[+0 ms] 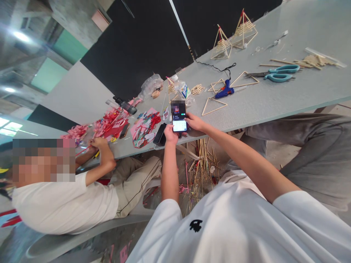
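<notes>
A lit smartphone (pixel 179 125) is held upright over the table's near edge, its lower screen bright white. My left hand (pixel 171 134) grips it from the lower left. My right hand (pixel 194 122) holds its right side, thumb by the screen. A dark case (pixel 159 135) lies just left of my left hand. Beyond the phone stands a bottle (pixel 181 87) with a blue and green label. To the right are a blue glue gun (pixel 225 90), a stick triangle (pixel 214 107) and scissors (pixel 274 74) with teal handles.
Two stick pyramids (pixel 221 45) stand at the back of the grey table (pixel 307 95); loose sticks (pixel 312 62) lie at right. A co-worker (pixel 65 204) sits at left near red and pink ribbons (pixel 109 122). More sticks (pixel 203 160) are bundled under the table.
</notes>
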`<state>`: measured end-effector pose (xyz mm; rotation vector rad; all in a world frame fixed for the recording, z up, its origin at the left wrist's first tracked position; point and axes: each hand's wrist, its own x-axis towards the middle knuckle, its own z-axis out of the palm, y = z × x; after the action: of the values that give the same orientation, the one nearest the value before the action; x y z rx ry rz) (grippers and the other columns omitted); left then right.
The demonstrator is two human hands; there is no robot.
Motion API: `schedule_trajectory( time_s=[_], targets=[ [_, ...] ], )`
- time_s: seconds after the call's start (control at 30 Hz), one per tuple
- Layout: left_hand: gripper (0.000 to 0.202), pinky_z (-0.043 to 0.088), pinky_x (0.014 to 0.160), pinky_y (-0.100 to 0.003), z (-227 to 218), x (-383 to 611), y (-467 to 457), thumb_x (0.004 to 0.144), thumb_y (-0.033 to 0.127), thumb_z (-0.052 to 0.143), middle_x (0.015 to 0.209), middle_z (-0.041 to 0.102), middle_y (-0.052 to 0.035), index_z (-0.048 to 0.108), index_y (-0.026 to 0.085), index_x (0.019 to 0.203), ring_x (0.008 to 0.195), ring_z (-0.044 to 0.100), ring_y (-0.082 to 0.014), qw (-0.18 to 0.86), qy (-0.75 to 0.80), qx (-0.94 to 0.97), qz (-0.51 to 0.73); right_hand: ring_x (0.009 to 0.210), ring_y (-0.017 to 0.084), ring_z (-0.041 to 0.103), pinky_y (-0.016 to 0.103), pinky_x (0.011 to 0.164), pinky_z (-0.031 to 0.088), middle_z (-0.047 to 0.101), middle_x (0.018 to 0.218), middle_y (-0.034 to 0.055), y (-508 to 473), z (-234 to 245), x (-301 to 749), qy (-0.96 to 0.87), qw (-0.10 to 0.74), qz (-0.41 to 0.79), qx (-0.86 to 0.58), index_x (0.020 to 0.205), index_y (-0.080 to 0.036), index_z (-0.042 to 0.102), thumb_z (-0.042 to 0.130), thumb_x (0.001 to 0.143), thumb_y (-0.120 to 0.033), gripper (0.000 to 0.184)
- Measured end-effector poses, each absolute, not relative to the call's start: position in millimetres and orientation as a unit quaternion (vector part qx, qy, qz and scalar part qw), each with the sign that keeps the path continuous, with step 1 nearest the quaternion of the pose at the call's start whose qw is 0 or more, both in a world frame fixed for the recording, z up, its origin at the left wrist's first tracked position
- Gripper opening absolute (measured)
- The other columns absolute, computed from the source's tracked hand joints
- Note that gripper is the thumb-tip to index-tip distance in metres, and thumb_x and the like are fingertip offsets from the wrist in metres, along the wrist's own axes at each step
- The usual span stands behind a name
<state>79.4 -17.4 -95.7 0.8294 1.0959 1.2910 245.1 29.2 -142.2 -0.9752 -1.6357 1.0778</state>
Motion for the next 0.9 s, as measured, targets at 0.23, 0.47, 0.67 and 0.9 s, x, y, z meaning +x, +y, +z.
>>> schedule_trajectory(
  time_s=[0.23, 0.47, 0.67, 0.9],
  targets=[
    [0.058, 0.07, 0.076, -0.051, -98.0, 78.3, -16.1, 0.078, 0.032, 0.05, 0.099, 0.081, -0.0149, 0.074, 0.01, 0.127, 0.104, 0.078, -0.0385, 0.584, 0.474, 0.365, 0.549, 0.106, 0.031, 0.077, 0.047, 0.098, 0.063, 0.077, 0.129, 0.0183, 22.5, -140.2, 247.9, -0.696, 0.448, 0.391, -0.403, 0.145, -0.013, 0.056, 0.08, 0.091, -0.039, 0.065],
    [0.027, 0.06, 0.064, -0.03, -99.9, 80.9, -12.2, 0.081, 0.022, 0.046, 0.075, 0.072, -0.007, 0.073, 0.016, 0.079, 0.07, 0.072, -0.0222, 0.554, 0.474, 0.342, 0.593, 0.111, 0.036, 0.078, 0.046, 0.097, 0.063, 0.077, 0.125, 0.0168, 13.4, -136.9, 250.8, -0.736, 0.425, 0.367, -0.377, 0.154, -0.014, 0.047, 0.101, 0.064, -0.043, 0.109],
    [0.012, 0.055, 0.062, -0.025, -101.8, 80.5, -10.8, 0.078, 0.022, 0.055, 0.071, 0.068, -0.0026, 0.063, 0.019, 0.069, 0.065, 0.069, -0.0172, 0.542, 0.469, 0.337, 0.61, 0.11, 0.036, 0.079, 0.046, 0.097, 0.063, 0.078, 0.121, 0.0165, 12.2, -136.1, 249.7, -0.741, 0.416, 0.366, -0.38, 0.157, -0.013, 0.045, 0.097, 0.071, -0.043, 0.105],
    [0.036, 0.068, 0.067, -0.044, -95.9, 80.3, -18.0, 0.078, 0.026, 0.051, 0.086, 0.079, -0.0122, 0.078, 0.013, 0.099, 0.088, 0.08, -0.0324, 0.59, 0.466, 0.363, 0.551, 0.111, 0.036, 0.078, 0.046, 0.096, 0.061, 0.077, 0.127, 0.0211, 16.5, -138.4, 249.4, -0.733, 0.412, 0.352, -0.412, 0.154, -0.01, 0.047, 0.087, 0.085, -0.05, 0.09]
  ],
)
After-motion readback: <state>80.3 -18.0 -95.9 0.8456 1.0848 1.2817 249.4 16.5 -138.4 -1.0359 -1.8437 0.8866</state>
